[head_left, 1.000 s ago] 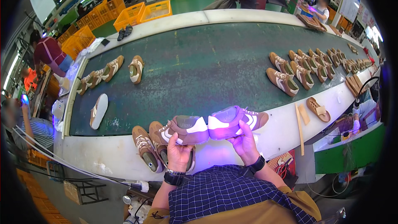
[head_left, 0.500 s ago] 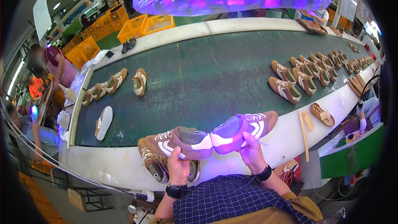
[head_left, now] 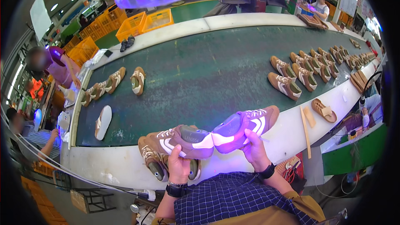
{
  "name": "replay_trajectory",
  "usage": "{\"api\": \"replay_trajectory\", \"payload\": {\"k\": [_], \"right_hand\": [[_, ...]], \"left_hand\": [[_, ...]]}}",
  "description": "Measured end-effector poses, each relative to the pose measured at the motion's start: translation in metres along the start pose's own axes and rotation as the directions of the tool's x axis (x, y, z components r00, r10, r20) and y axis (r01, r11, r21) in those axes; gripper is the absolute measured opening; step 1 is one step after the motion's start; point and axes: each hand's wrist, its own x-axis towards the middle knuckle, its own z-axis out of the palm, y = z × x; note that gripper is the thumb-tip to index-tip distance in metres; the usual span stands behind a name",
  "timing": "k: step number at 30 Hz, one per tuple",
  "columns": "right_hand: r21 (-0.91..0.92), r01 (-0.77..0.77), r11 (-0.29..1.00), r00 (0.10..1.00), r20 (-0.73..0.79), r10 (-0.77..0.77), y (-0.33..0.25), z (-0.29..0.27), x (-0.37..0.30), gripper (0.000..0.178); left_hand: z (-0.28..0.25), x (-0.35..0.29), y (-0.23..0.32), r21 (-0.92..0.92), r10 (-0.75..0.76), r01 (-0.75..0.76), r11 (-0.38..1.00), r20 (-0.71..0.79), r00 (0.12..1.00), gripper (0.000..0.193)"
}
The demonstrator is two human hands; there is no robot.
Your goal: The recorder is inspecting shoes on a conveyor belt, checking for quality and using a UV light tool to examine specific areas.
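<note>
While the left hand [head_left: 179, 167] clamps a brown lace-up sneaker [head_left: 190, 146], the right hand [head_left: 256, 155] grips a second lace-up sneaker [head_left: 241, 130] (bathed in violet light). Both are held heel to heel over the white ledge [head_left: 110, 158].

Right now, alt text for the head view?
A person's left hand holds one brown-and-white shoe and their right hand a matching shoe, heels facing each other in purple light. Beyond is a long dark green surface with a white border; more brown shoes stand on it, mostly at right.
</note>
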Motion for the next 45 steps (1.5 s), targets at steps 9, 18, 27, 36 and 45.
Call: {"api": "replay_trajectory", "payload": {"k": [9,18,27,36,45], "right_hand": [[0.244,-0.28,0.929,0.957,0.152,0.248,-0.003,-0.021,0.005,0.051],[0.141,-0.393,0.909,0.916,-0.031,0.4,0.012,-0.092,-0.015,0.052],[-0.553,-0.429,0.714,0.873,-0.458,0.169,0.015,-0.133,-0.018,0.032],[-0.601,0.145,0.786,0.989,0.066,-0.132,-0.034,-0.012,-0.027,0.028],[-0.653,0.712,0.259,0.7,0.687,-0.193,-0.021,0.015,-0.014,0.073]], "left_hand": [[0.026,0.01,-0.028,-0.305,-0.44,0.527,0.793,0.31,0.843,0.046],[0.012,0.014,-0.064,-0.465,-0.586,0.711,0.527,0.407,0.7,0.056],[0.007,0.008,-0.074,-0.508,-0.581,0.696,0.508,0.395,0.712,0.054],[0.031,-0.002,-0.071,-0.456,-0.546,0.725,0.517,0.477,0.689,0.055],[0.02,-0.003,-0.073,-0.4,-0.577,0.675,0.62,0.35,0.738,0.052]]}}
